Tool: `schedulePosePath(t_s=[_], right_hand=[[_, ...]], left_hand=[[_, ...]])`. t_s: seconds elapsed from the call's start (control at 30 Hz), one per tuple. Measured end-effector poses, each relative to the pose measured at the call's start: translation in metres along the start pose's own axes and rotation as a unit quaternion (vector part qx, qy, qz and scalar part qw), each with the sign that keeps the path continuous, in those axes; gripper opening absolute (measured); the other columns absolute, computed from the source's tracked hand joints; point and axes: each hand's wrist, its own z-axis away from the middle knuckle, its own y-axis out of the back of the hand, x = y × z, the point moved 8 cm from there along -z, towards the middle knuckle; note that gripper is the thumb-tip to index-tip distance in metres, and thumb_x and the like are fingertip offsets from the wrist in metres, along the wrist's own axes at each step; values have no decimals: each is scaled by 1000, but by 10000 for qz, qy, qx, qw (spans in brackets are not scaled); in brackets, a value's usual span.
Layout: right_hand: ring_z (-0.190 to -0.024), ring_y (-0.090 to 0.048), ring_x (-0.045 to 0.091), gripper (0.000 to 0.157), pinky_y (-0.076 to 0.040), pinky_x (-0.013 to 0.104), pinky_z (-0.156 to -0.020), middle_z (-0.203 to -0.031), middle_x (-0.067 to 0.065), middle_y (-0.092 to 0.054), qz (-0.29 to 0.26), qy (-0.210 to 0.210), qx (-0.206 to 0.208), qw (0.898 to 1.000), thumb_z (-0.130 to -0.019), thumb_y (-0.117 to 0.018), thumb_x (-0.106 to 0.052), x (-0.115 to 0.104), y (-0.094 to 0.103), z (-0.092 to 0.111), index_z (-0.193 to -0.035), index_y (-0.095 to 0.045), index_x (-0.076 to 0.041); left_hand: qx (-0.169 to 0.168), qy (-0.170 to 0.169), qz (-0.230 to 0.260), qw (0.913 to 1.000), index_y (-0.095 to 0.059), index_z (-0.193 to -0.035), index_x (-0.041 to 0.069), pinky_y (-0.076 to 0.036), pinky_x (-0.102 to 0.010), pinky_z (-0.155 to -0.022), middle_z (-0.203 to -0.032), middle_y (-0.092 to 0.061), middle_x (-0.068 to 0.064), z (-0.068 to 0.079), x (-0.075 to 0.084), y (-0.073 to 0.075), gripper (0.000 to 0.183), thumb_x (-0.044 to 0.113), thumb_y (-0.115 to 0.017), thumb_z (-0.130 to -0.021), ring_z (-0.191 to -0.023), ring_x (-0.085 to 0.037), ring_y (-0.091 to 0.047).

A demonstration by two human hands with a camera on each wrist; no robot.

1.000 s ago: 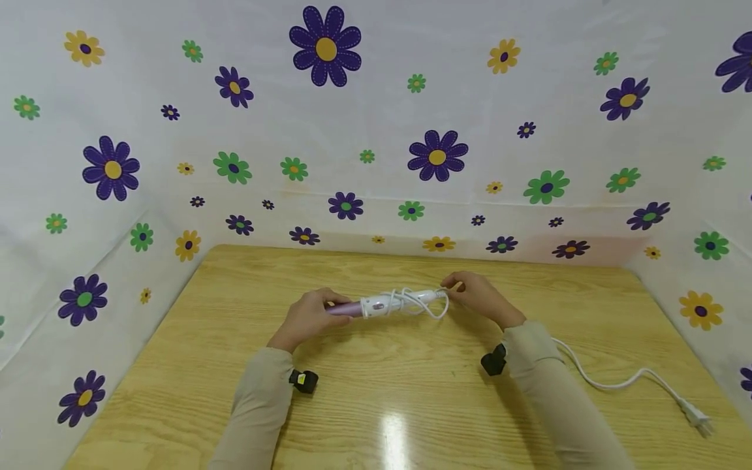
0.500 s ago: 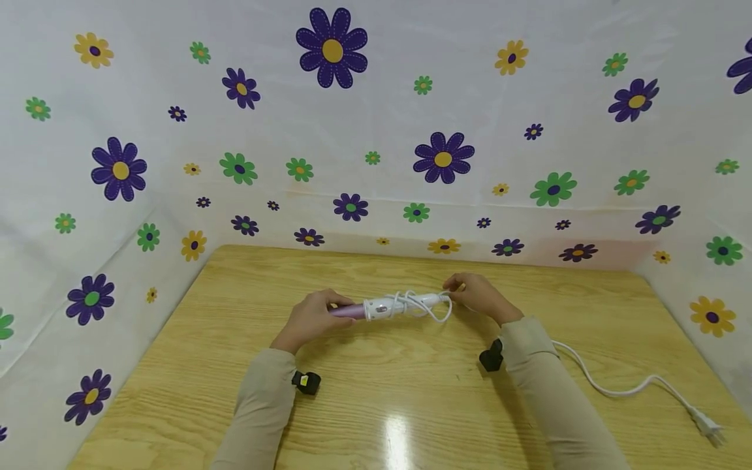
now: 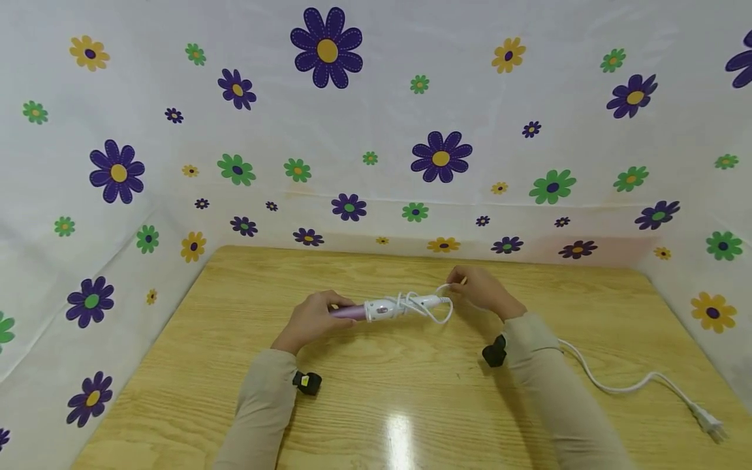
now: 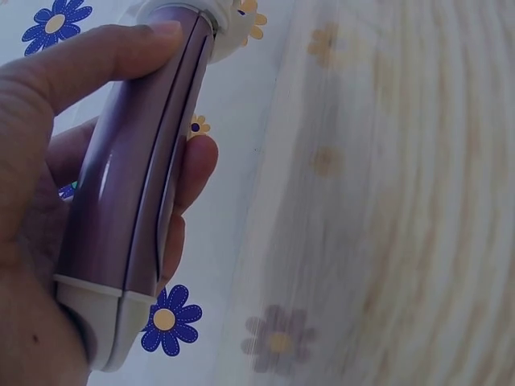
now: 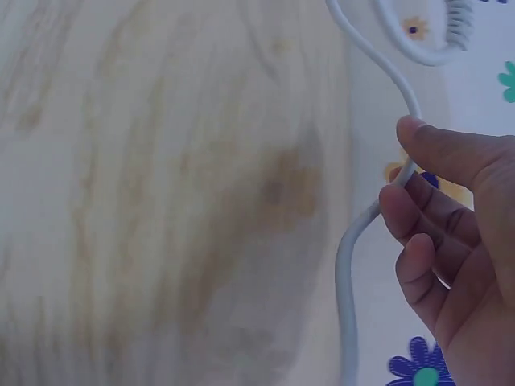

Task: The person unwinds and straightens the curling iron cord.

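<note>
This looks like a makeshift filming booth, in what building cannot be told. White sheeting (image 3: 376, 104) printed with purple, green and yellow flowers (image 3: 327, 50) borders a glossy, yellowish wood-grain surface (image 3: 352, 398); small black wrist-worn cameras (image 3: 308, 383) show.

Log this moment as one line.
left hand: grips purple-and-white tool | right hand: pinches cord | cord: looped round tool's white section | plug: on table
</note>
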Motion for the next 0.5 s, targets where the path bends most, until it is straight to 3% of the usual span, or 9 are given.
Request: schedulePosePath(t_s=[0.23,0.5], right_hand=[[-77,-59,19,14,-48,31,-67,-93,11,-66,-163,190,429,9988,-96,-59,-19,-17,29,10,-97,-64,-6],[-78,-60,16,12,-48,31,-68,-89,6,-66,4,586,704,9958,-95,-61,-19,-43,50,38,-96,-64,-8]], left_hand=[[-31,16,-8,10000,-74,-107,19,-48,-36,-79,-109,-69,-2,1,0,-2,32,29,-80,-77,-90,-17,-60],[-7,-18,-90,10000,-74,-108,18,-48,-37,-79,-110,-69,-3,0,-1,-3,35,31,-81,-76,-91,-17,-61]])
